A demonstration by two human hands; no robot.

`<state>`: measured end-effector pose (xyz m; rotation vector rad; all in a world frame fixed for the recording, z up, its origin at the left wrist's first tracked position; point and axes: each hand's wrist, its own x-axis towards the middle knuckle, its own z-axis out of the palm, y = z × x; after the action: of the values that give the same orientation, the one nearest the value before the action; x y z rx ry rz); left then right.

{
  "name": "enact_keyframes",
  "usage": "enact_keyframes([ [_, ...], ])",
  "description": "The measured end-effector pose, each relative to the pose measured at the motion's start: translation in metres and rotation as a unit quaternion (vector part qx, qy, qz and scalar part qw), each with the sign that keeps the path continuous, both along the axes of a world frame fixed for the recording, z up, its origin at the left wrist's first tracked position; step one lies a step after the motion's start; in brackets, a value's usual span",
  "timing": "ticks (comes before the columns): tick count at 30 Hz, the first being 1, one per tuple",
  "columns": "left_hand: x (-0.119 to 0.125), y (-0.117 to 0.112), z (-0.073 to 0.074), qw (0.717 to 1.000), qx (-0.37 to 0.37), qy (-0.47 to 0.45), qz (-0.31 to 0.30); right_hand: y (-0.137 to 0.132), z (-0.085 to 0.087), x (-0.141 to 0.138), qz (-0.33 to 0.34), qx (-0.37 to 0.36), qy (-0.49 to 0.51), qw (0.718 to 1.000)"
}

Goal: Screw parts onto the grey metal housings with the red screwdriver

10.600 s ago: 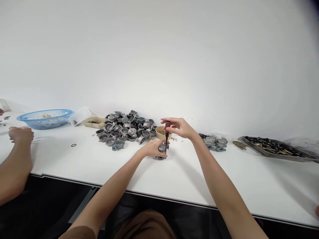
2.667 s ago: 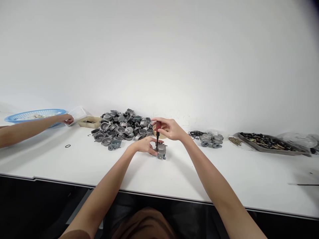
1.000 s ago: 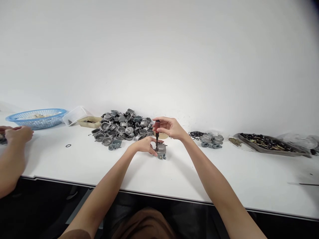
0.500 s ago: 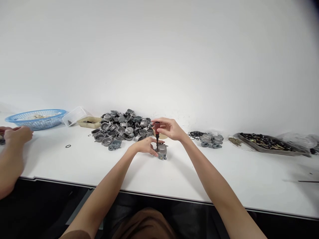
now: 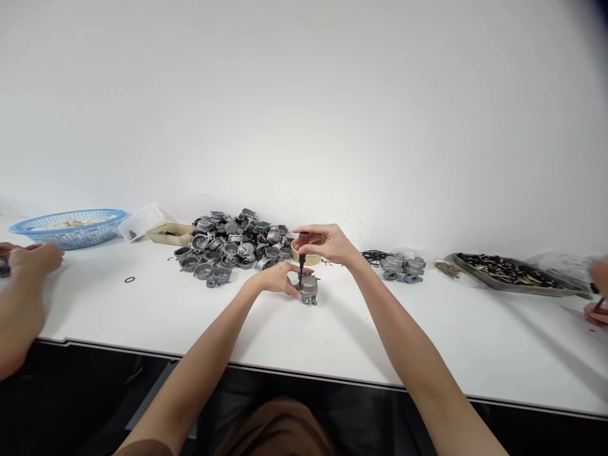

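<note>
A grey metal carburetor [image 5: 310,288] sits on the white table in front of me. My left hand [image 5: 279,278] is closed on its left side, thumb and fingers gripping the body. In my right hand [image 5: 327,244] is a screwdriver [image 5: 302,259] with a dark red handle, held upright by the fingertips. Its black shaft points straight down, and the tip meets the carburetor's left part beside my left fingers. The screw under the tip is too small to make out.
Left of centre lies a heap of carburetor parts [image 5: 232,244]. Behind my hands is a cream round container [image 5: 311,258]. To the right are two carburetors [image 5: 403,268], brass screws [image 5: 448,270] and a parts tray [image 5: 515,275]. A blue basket [image 5: 76,237] and co-workers' hands [image 5: 35,256] flank me.
My right hand and the screwdriver handle have shifted slightly right, with the fingers turned around the handle. My left hand keeps its place. A co-worker's hand has appeared at the right edge.
</note>
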<state>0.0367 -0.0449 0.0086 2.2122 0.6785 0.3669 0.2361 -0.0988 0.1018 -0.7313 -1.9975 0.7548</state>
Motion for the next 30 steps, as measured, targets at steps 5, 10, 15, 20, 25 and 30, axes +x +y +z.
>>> enact_keyframes([
  [5, 0.000, 0.000, 0.000, 1.000, 0.003, -0.005, 0.000, 0.000, 0.001, 0.000, -0.018, 0.024, -0.011, 1.000],
  [10, 0.000, 0.003, -0.004, 1.000, 0.020, 0.001, -0.003, 0.002, 0.000, 0.000, -0.031, 0.027, -0.021, 0.999],
  [15, 0.001, 0.005, -0.008, 0.999, 0.032, -0.014, -0.018, 0.001, -0.001, 0.001, -0.013, 0.011, -0.013, 1.000],
  [20, 0.001, 0.005, -0.008, 0.999, 0.025, -0.013, -0.023, -0.005, 0.000, -0.001, 0.074, -0.019, -0.006, 0.997],
  [25, 0.001, 0.007, -0.009, 0.999, 0.008, -0.021, -0.024, -0.004, -0.001, -0.003, 0.069, -0.029, -0.003, 0.997],
  [30, 0.000, 0.008, -0.011, 0.999, -0.004, -0.025, -0.030, 0.001, -0.004, -0.002, 0.052, -0.034, 0.010, 0.998],
])
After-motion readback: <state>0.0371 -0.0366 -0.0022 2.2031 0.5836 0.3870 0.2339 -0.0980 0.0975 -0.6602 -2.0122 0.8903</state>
